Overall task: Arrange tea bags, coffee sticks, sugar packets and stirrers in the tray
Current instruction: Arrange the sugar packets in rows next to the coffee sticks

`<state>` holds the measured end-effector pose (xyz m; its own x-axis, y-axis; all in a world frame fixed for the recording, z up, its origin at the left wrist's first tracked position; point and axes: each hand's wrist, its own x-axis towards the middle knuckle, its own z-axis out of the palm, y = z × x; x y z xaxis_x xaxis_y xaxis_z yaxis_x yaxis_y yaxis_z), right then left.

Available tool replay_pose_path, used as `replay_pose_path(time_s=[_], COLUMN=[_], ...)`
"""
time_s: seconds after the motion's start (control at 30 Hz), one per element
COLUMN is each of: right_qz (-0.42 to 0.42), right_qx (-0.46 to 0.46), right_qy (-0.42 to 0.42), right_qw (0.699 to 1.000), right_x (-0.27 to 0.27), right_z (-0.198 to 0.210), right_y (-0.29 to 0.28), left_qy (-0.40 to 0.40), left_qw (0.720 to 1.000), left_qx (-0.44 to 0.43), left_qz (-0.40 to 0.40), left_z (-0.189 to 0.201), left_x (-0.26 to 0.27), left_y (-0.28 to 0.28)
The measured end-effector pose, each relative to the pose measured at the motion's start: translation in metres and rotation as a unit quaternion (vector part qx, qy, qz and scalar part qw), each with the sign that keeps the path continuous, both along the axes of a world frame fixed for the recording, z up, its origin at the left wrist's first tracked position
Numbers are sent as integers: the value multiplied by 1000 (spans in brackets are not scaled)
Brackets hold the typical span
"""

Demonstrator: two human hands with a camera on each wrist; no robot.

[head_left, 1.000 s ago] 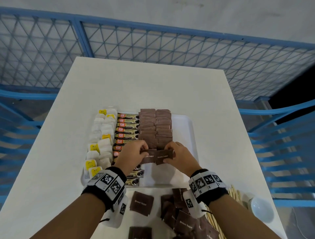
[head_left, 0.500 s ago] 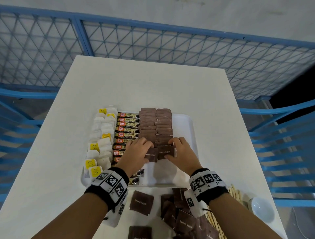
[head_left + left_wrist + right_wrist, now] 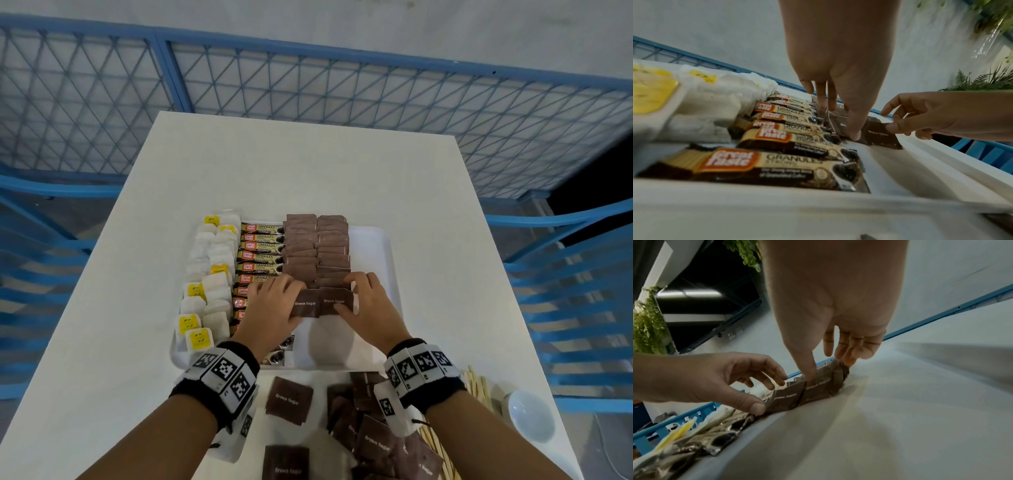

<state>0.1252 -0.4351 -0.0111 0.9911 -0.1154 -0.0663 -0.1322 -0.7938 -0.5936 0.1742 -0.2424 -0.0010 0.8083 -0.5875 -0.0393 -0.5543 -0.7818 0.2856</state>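
Note:
A white tray [image 3: 371,246] holds a column of tea bags [image 3: 212,260], a column of coffee sticks [image 3: 262,246] and two rows of brown sugar packets [image 3: 317,246]. At the near end of those rows my left hand [image 3: 274,305] pinches one brown sugar packet [image 3: 306,305] between thumb and fingers. Beside it, my right hand [image 3: 368,301] pinches a second packet [image 3: 334,303]. Both packets lie low on the tray floor, side by side, as the right wrist view shows with the left packet [image 3: 785,399] and the right packet [image 3: 822,386]. The left wrist view shows coffee sticks [image 3: 789,162] just left of my left hand.
Loose brown sugar packets [image 3: 289,399] lie on the white table in front of the tray, under my wrists. Wooden stirrers [image 3: 478,387] and a small white bowl [image 3: 531,414] sit at the near right. Blue fencing and chairs surround the table.
Both hands have moved the two packets away from me and down, up against the near end of the sugar rows.

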Motion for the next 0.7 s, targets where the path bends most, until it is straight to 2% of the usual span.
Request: replay_pose_path(time_s=[0.2, 0.3, 0.4, 0.5, 0.57, 0.7], right_qz=[-23, 6, 69, 148, 181, 217], right_qx=[5, 8, -7, -61, -102, -155], right_qy=[-31, -16, 75, 161, 180, 155], right_qw=[999, 1000, 995, 974, 961, 951], right_x=[-31, -57, -84, -104, -111, -113], right_z=[15, 21, 24, 22, 21, 19], right_y=[-9, -11, -10, -9, -8, -9], left_qy=[-10, 87, 180, 217, 229, 203], left_qw=[997, 989, 975, 967, 965, 969], left_qx=[-76, -97, -14, 56, 86, 134], left_qz=[6, -70, -129, -118, -92, -45], left_z=[9, 20, 23, 15, 9, 3], left_x=[-18, -36, -65, -90, -99, -108], left_y=[13, 19, 26, 31, 35, 39])
